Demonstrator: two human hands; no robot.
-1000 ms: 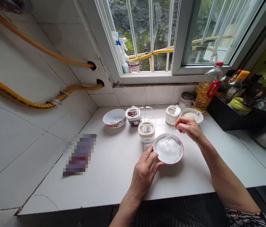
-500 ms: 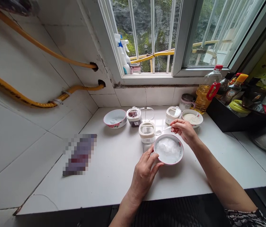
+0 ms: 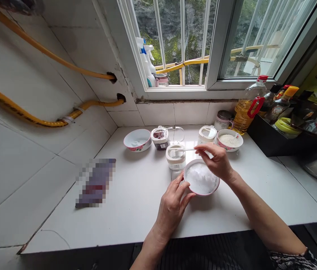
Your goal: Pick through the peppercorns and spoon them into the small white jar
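My left hand point(image 3: 172, 204) grips the near left side of a round bowl point(image 3: 206, 194) with a pinkish rim, fingers and thumb on its wall. White granular powder point(image 3: 200, 179) is heaped in that bowl. Between the fingertips of my right hand point(image 3: 217, 160) is the handle of a small white spoon point(image 3: 190, 149). Its far end reaches over the clear square jar point(image 3: 175, 165), whose lid stands open. Whether the spoon's bowl carries powder I cannot tell. That jar stands just beyond the bowl's left rim.
Along the back are a floral bowl point(image 3: 137, 147), a jar of dark red contents point(image 3: 160, 144), another jar point(image 3: 206, 134) and a bowl of pale grains point(image 3: 230, 148). An oil bottle point(image 3: 244, 112) and a black bottle box point(image 3: 271, 142) stand right. A blurred packet point(image 3: 98, 183) lies left.
My right hand has moved left with the spoon, from above the bowl's far rim to over the open jar. My left hand stays on the bowl.
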